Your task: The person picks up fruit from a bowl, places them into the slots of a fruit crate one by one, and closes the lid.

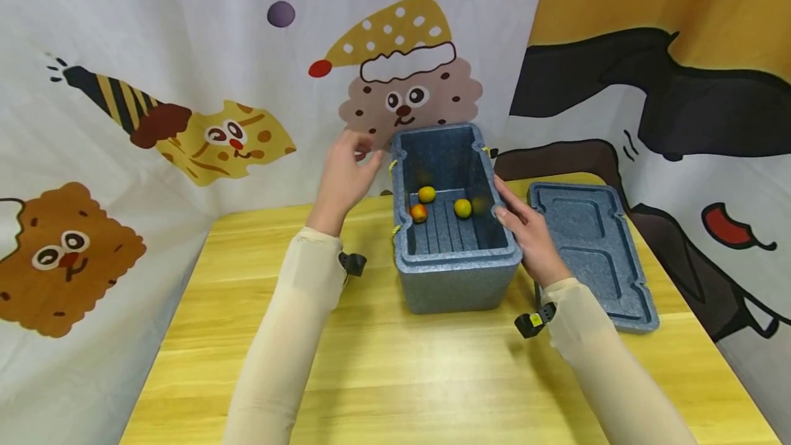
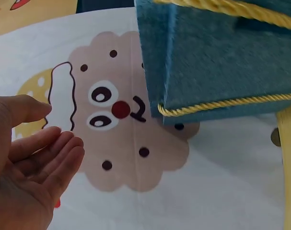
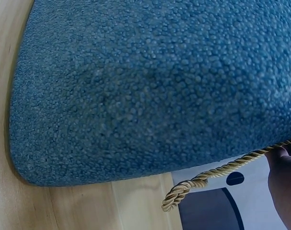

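A: Hands?
B: Left hand (image 1: 347, 176) empty, loosely curled, beside the foam box (image 1: 454, 292) on the wooden tabletop (image 1: 395, 369). Right hand (image 1: 535, 237) straight-fingered against its right wall.
A: Risk?
B: One-sided push could slide or tip it; the three citrus-like fruits (image 1: 462, 209) inside would likely roll.

Yellow wood-grain table (image 1: 371, 376) under a blue-grey box (image 1: 457, 288) and (just beside) a lid (image 1: 590, 253).

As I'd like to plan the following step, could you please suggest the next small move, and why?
Probably move the left hand over the box toward the reddish fruit: that hand looks empty beside the rim, the lid is off, and the right hand touches the box's side, perhaps steadying it.
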A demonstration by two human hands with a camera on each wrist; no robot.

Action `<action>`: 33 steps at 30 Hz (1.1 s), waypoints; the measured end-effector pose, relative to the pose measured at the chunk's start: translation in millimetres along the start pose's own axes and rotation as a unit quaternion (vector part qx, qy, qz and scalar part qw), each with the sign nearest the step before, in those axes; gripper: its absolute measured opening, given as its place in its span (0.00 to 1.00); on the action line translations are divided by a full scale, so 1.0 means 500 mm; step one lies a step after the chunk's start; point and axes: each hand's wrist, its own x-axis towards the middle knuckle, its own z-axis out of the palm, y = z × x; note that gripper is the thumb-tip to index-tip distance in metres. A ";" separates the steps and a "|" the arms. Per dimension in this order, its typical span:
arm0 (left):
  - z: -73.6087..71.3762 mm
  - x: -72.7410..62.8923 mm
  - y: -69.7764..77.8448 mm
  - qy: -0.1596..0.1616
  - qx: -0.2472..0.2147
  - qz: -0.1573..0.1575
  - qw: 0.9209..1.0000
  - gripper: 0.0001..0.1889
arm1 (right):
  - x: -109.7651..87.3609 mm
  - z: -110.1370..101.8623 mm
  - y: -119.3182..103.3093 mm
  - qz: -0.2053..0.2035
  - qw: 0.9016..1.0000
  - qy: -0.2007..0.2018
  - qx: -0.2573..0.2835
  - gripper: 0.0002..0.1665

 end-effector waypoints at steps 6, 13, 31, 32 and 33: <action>-0.029 -0.048 -0.027 0.015 -0.016 0.032 0.999 0.12 | 0.002 0.001 -0.003 -0.005 1.000 -0.002 0.004 0.31; -0.039 -0.119 -0.089 0.039 -0.030 0.047 0.998 0.14 | 0.002 0.003 -0.004 0.005 1.000 0.000 0.007 0.31; -0.031 -0.260 -0.236 0.042 0.024 -0.061 0.997 0.16 | -0.001 0.003 0.000 -0.003 1.000 0.007 0.001 0.30; -0.029 -0.264 -0.240 0.042 0.025 -0.063 0.997 0.16 | 0.000 0.003 0.000 -0.002 1.000 0.006 0.003 0.30; -0.028 -0.268 -0.244 0.042 0.026 -0.065 0.997 0.16 | 0.000 0.004 0.000 0.000 1.000 0.006 0.004 0.30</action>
